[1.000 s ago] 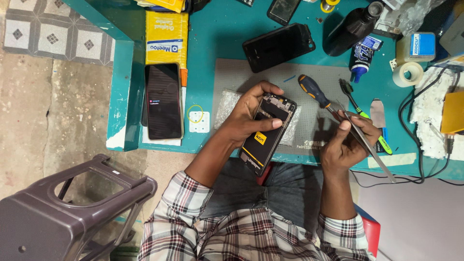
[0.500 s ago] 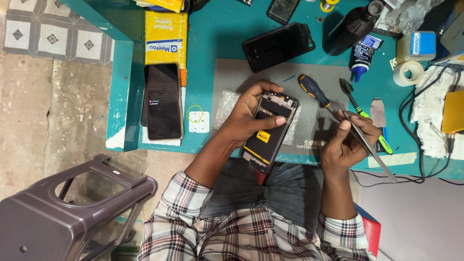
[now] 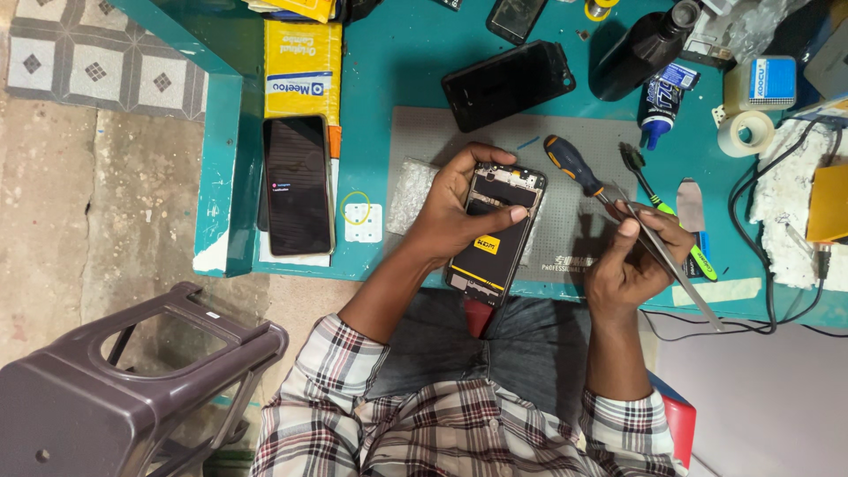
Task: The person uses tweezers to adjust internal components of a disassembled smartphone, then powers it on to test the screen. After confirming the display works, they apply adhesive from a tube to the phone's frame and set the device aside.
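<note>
Head view: we brace the phone [image 3: 495, 234] over the mat's [image 3: 424, 132] near edge.
Left hand [image 3: 455, 208] clamps it; right hand [image 3: 632, 265] pinches tweezers [image 3: 676, 269] shut — approach low, steady.

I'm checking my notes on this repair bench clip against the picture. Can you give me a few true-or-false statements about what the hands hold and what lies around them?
1. The left hand grips an opened phone with its insides showing. True.
2. The right hand holds a hammer. False: it holds metal tweezers.
3. A screwdriver with a dark blue and orange handle lies on the grey mat. True.
4. The black phone at the table's left edge lies on the floor. False: it lies on the teal table.
5. A roll of tape sits at the right of the table. True.
</note>
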